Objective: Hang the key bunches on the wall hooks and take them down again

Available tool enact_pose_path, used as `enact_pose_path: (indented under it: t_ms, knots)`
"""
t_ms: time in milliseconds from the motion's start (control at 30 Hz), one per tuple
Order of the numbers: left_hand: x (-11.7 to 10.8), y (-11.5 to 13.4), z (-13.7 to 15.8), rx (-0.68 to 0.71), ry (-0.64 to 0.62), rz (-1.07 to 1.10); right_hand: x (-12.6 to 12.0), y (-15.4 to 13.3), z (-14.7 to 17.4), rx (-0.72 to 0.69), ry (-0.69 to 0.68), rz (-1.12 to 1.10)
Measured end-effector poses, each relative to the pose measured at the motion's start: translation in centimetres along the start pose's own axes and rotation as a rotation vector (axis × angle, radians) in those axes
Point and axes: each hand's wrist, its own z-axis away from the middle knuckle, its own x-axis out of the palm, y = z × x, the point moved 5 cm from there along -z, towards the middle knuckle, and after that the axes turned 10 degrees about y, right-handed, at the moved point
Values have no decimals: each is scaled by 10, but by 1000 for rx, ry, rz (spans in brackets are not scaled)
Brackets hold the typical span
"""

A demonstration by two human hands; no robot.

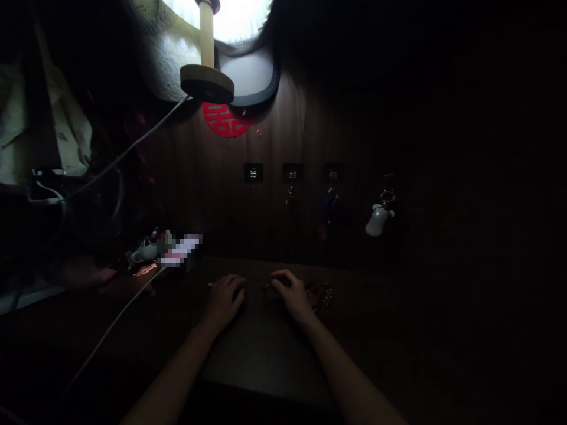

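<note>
On a dark wooden surface (261,354), my left hand (225,301) lies palm down with fingers bent and the thumb apart from them; nothing shows in it. A small pale item (211,285) lies at its outer side. Across a narrow gap, my right hand (290,292) is curled, with thumb and forefinger tips close together. By those tips is a small dark object (267,287), too dim to name. Just right of this hand lies a reddish bundle with shiny beads (325,298), partly hidden behind the hand.
A lit lamp with a wooden stem and round base (207,82) is above, its white cable (146,136) running left. Keys and a white mouse-shaped keychain (377,221) hang from wall hooks (292,173). Clutter (148,252) and a second cable (115,321) are at left.
</note>
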Motion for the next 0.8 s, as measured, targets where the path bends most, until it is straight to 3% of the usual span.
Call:
enact_pose_path:
  t_ms: [133,267,467,667,800]
  knots:
    - [0,23,2,72,38,155,4,-2,1,55,-49,-146]
    - [6,36,3,31,-19,275,9,-7,7,14,-152,-189]
    - [7,23,1,-172,-36,362,14,-14,14,-109,-229,-120]
    - [4,17,-1,-311,-33,448,15,-13,15,-201,-208,-33]
    - [-1,11,-5,-390,51,511,15,-13,16,-315,-243,60]
